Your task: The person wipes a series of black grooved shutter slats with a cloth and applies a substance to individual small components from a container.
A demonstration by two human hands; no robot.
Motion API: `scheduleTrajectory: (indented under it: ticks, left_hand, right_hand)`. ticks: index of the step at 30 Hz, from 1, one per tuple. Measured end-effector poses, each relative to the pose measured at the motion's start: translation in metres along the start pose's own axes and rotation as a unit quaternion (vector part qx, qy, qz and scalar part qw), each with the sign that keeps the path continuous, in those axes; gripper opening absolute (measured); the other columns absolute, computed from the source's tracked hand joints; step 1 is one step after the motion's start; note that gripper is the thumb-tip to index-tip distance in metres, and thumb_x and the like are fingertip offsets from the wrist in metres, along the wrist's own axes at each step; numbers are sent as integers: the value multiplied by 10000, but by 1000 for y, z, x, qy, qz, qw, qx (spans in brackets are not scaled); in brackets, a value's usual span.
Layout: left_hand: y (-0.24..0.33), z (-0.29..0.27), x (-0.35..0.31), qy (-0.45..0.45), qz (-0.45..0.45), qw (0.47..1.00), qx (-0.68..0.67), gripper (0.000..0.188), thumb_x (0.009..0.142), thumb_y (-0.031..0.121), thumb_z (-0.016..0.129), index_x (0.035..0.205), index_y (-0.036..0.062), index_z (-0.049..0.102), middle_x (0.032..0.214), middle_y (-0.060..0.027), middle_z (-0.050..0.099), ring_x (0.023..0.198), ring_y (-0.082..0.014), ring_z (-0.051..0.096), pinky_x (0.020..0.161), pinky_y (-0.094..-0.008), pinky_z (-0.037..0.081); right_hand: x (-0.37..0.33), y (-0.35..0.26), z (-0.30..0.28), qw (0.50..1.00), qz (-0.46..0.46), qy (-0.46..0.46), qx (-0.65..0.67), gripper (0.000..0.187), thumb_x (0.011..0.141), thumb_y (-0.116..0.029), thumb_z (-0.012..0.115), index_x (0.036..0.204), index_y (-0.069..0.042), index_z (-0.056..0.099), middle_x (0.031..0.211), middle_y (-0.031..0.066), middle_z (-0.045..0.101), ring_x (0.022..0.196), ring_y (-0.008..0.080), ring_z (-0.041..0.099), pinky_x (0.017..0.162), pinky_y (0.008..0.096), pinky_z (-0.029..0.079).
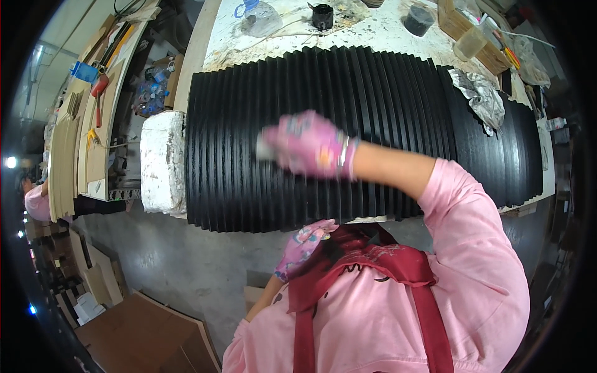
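- Workpiece: a row of long, narrow black strips (348, 124), set side by side across the tabletop (233, 37). Faces are smooth with a dull sheen; the ends form a jagged, stepped edge.
- Right hand (314, 146): in a pink patterned glove, over the left-centre part of the strips. Its grip is closed around a pale pad (266, 150), small and blurred; its material cannot be determined.
- Left hand (306, 247): in a patterned fabric glove, at the near edge of the strips, beside the dark red apron (373, 256). The state of its grip cannot be determined, nor whether it touches the strips.
- Left end: a white block (163, 163) with rounded corners and a rough, wrinkled, dark-flecked surface, just beside the outermost strip.
- Right end: more black pieces (494, 158), smooth and flatter in profile, with a crumpled silvery sheet (482, 99) lying over them.
- Far side: white surface with dark stains, carrying a round black pot (322, 17) with a coated exterior and a dark grey tub (418, 20).
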State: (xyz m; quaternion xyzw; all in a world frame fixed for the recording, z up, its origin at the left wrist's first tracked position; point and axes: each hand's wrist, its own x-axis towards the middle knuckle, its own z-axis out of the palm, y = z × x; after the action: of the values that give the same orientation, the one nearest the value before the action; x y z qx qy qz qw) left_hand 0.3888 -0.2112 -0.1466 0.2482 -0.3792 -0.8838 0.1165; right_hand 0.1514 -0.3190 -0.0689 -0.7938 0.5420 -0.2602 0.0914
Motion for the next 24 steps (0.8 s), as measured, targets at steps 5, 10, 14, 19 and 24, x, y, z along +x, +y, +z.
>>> scheduleTrajectory:
  ticks: [5, 10, 14, 19, 24]
  left_hand:
    - [18, 18, 0, 15, 0, 998, 64, 352, 1027, 118, 454, 1331, -43, 531, 1284, -149, 619, 1197, -207, 586, 1053, -310, 417]
    - [-5, 10, 0, 50, 22, 997, 48, 359, 1024, 126, 456, 1331, -47, 519, 1259, -153, 633, 1188, -213, 593, 1043, -310, 425]
    - [0, 25, -3, 81, -6, 994, 67, 349, 1023, 117, 446, 1323, -45, 522, 1246, -152, 636, 1188, -215, 595, 1037, -313, 432]
    - [-18, 28, 0, 153, 25, 984, 84, 329, 1019, 126, 462, 1292, -37, 547, 1186, -148, 663, 1139, -206, 623, 1014, -315, 450]
    - [-22, 53, -1, 299, 39, 948, 97, 270, 1012, 169, 507, 1175, -20, 611, 1057, -121, 690, 1006, -197, 654, 941, -321, 494]
  right_hand:
    - [38, 83, -24, 970, 163, 128, -124, 225, 841, -260, 625, 996, -97, 622, 868, 140, 650, 808, 299, 656, 687, 446, 522]
    - [0, -36, -2, 976, -81, -191, 70, 192, 784, -197, 693, 928, -80, 644, 803, 73, 675, 754, 245, 686, 634, 365, 549]
    - [-1, 8, -58, 992, -21, -123, 16, 251, 829, -178, 676, 1067, -115, 627, 837, 75, 677, 714, 193, 682, 616, 328, 566]
    - [-10, 159, -118, 990, 121, -30, -72, 413, 890, -37, 604, 1293, -122, 568, 1049, 70, 655, 806, 129, 676, 660, 248, 559]
    - [-7, 164, -93, 990, -57, -128, -23, 376, 883, 3, 569, 1246, -95, 594, 1027, 50, 595, 750, 118, 640, 632, 262, 534]
